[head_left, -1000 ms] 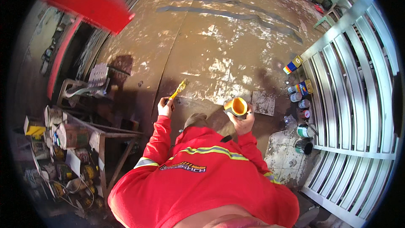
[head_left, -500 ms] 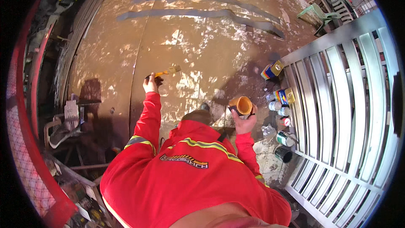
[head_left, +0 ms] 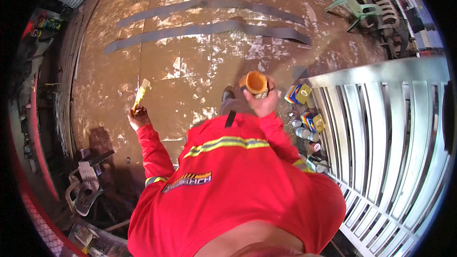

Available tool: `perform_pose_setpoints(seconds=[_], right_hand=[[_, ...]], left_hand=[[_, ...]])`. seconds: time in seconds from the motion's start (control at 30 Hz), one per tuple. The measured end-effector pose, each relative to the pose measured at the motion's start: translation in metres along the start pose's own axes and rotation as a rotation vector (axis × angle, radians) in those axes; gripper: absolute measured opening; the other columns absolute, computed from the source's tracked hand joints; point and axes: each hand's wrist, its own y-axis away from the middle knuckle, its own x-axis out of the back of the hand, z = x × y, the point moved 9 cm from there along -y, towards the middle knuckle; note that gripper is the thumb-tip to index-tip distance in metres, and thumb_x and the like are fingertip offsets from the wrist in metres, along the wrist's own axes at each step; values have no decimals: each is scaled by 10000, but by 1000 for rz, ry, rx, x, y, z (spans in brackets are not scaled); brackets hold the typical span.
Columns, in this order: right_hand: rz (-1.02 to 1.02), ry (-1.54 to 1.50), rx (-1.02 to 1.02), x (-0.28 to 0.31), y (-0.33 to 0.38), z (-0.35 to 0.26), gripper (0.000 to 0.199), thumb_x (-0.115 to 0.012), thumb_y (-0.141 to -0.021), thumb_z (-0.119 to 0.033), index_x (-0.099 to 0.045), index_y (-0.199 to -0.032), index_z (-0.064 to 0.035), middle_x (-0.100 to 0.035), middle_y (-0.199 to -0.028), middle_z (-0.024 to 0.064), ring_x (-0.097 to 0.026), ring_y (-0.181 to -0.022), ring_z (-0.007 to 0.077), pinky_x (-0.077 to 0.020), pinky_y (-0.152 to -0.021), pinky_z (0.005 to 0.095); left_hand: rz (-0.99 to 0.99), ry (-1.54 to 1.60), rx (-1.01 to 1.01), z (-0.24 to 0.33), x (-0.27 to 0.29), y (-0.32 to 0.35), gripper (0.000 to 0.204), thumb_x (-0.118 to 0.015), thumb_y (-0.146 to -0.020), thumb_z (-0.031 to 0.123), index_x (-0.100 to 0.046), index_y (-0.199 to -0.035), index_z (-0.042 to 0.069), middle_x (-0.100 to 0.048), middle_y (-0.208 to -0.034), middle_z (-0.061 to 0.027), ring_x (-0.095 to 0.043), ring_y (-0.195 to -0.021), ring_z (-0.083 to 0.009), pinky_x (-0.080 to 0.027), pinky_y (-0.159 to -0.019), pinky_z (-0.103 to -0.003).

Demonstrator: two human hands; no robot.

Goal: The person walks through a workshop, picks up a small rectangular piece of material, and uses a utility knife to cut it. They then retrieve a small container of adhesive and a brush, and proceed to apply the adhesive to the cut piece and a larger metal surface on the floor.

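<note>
My left hand (head_left: 138, 118) is closed round the handle of a yellow-handled paintbrush (head_left: 141, 94), held out over the floor with its pale bristles pointing away from me. In my right hand (head_left: 267, 102) is an orange-rimmed cup (head_left: 256, 82), tilted so that its orange inside shows; what it contains I cannot make out. The cup is in front of my body, a little right of the middle. Both hands are apart from each other and touch nothing else.
On the right stands a silver slatted metal gate (head_left: 371, 128), with rectangular cans (head_left: 299, 93) and round tins (head_left: 302, 132) beside it. Two long grey strips (head_left: 204, 29) lie on the stained brown floor (head_left: 166, 85). A green plastic chair (head_left: 357, 9) stands far right; clutter, including a broken chair (head_left: 85, 185), fills the left.
My left hand has moved left and lower in view, the brush turning from sideways to pointing away. My right hand with the cup has shifted left and farther forward. The view has turned too.
</note>
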Motion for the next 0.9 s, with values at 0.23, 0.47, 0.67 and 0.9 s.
perform_pose_setpoints(seconds=[0.23,0.47,0.67,0.9], right_hand=[[-36,7,95,-82,-180,15,592,-840,-573,-259,-559,-1032,-10,-551,-1024,123,-561,-935,268,-454,-843,362],[129,-47,-165,-123,-299,95,553,-831,-596,-141,-567,-1064,-7,-555,-1022,80,-545,-948,210,-431,-866,342],[323,64,-288,-122,-371,206,540,-806,-658,-126,-560,-1121,6,-568,-1120,76,-548,-1028,206,-419,-921,337],[554,79,-309,-108,-390,470,464,-677,-738,4,-527,-1173,63,-597,-1097,141,-602,-968,237,-482,-877,352]], left_hand=[[-27,114,-39,6,-89,-77,193,-536,-891,199,-618,-946,33,-657,-864,-98,-614,-817,-244,-503,-756,-366],[-260,-122,321,-154,-226,-218,379,-513,-833,94,-499,-1209,52,-585,-858,-74,-558,-840,-204,-464,-832,-411],[-416,-478,655,-400,-321,-367,348,-425,-845,113,-497,-1165,-4,-529,-772,-68,-525,-701,-195,-475,-694,-362],[-495,-667,706,-812,-367,-492,240,-461,-844,81,-582,-1033,-2,-547,-721,-59,-537,-628,-169,-452,-592,-287]])
